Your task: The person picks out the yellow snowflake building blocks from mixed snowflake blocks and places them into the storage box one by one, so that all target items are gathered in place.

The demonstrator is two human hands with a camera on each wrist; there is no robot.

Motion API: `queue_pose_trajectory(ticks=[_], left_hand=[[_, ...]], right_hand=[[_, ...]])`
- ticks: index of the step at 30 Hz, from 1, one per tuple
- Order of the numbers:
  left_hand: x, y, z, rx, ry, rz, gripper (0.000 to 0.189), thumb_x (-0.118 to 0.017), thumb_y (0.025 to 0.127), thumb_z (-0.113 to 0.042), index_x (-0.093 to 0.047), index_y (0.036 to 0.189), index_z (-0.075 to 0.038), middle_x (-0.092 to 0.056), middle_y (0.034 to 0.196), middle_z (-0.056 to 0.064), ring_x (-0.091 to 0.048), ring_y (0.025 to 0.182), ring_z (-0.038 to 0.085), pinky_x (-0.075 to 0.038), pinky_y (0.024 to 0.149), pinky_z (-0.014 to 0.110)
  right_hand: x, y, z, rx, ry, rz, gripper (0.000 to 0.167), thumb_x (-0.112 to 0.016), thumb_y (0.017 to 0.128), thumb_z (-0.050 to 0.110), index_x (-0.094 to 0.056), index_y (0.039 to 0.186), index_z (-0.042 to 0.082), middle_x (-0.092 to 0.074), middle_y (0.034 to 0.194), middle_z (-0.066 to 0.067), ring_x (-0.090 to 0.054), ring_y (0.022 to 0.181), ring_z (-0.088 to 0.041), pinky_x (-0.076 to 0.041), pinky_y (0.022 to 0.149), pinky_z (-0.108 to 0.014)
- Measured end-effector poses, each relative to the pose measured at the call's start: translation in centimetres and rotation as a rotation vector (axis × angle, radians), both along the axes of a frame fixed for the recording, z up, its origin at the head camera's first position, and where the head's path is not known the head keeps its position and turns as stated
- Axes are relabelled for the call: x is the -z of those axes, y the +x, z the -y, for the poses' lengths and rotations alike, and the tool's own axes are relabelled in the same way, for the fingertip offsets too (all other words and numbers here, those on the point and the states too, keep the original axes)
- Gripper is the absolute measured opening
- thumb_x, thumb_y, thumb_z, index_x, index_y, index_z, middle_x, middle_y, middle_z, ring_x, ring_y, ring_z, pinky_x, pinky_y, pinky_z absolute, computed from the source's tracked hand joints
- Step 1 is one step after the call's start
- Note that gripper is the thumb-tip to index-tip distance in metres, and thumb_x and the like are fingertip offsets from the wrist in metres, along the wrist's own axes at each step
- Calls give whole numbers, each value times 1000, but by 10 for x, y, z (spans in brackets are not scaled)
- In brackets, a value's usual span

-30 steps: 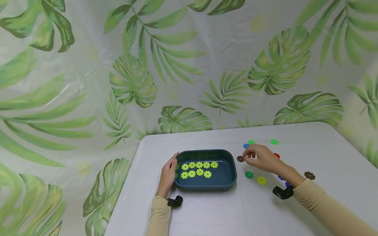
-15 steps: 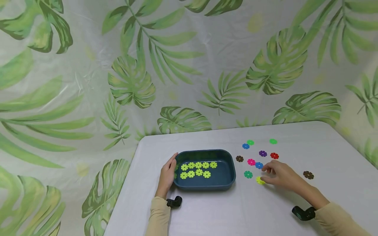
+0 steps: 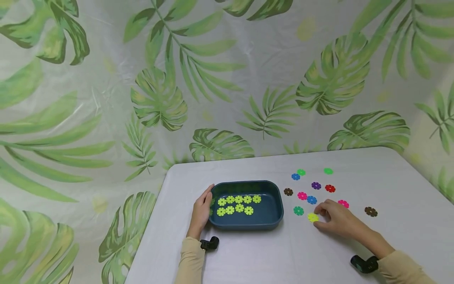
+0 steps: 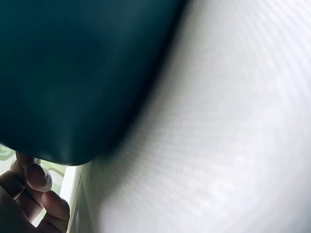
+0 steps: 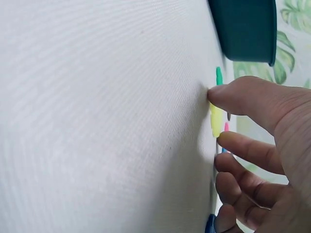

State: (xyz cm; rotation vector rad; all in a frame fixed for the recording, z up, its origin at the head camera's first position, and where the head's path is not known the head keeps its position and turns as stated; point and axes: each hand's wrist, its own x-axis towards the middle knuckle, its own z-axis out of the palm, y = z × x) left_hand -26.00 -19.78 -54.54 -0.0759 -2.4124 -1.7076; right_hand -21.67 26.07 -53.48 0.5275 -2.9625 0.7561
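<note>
A dark blue tray [image 3: 244,226] stands on the white table. My left hand [image 3: 201,211] holds its left side at the rim; in the left wrist view the fingers [image 4: 39,177] are bent beside the tray's end. Yellow-green notched discs [image 3: 239,208] lie in two rows inside. Right of the tray, my right hand [image 3: 337,221] has thumb and index finger at opposite edges of a yellow notched disc [image 3: 312,217], pinching it flat on the table. The right wrist view shows the thumb [image 5: 233,94] at one edge of this yellow disc [image 5: 215,119].
Around the right hand lie loose notched discs: green [image 3: 298,211], blue [image 3: 311,200], pink [image 3: 302,196], purple [image 3: 316,185], red [image 3: 330,188] and brown [image 3: 371,212]. Another brown disc [image 3: 288,191] is close to the tray's right side. A leaf-patterned curtain [image 3: 227,79] hangs behind the table.
My right hand has come back from the brown disc near the tray, toward me and to the right, down to the yellow disc. The left hand and tray stay in place.
</note>
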Motion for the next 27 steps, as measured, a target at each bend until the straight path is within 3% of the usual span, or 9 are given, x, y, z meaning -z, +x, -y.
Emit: queue_pose_trajectory(ticks=[5, 16, 20, 23, 27], left_hand=[[0, 1, -1, 0, -7, 6, 42, -42, 111, -32, -52, 151, -21, -48, 154, -3, -37, 146, 24, -29, 119, 51], [-2, 2, -1, 8, 6, -9, 42, -41, 111, -30, -51, 151, -22, -46, 154, 0, -36, 146, 25, -27, 120, 52], [-16, 9, -4, 20, 6, 7, 42, -41, 112, -25, -49, 151, -15, -45, 155, 6, -35, 146, 28, -28, 120, 51], [-16, 9, -4, 20, 1, 19, 41, -40, 112, -22, -49, 151, -13, -45, 155, 7, -35, 146, 29, -28, 119, 52], [-4, 1, -1, 9, 2, -1, 42, -41, 112, -26, -50, 151, -17, -46, 155, 2, -36, 146, 27, -27, 120, 52]], right_hand=[[1, -2, 3, -4, -7, 15, 30, -89, 76, 29, -71, 94, 13, -55, 86, 5, -50, 79, -14, -50, 65, -25], [-2, -4, 5, 12, 18, -45, 24, -87, 73, 25, -69, 83, 13, -52, 77, 6, -47, 72, -12, -45, 59, -24], [-7, -7, 7, 12, -9, -60, 26, -89, 72, 25, -70, 85, 12, -55, 78, 6, -49, 74, -12, -49, 61, -23], [-12, -11, 9, -9, -20, -99, 26, -89, 72, 23, -71, 85, 10, -55, 78, 6, -50, 74, -12, -49, 62, -23], [-20, -15, 13, -30, -44, -143, 23, -88, 72, 21, -71, 84, 9, -56, 78, 5, -50, 73, -12, -48, 61, -24]])
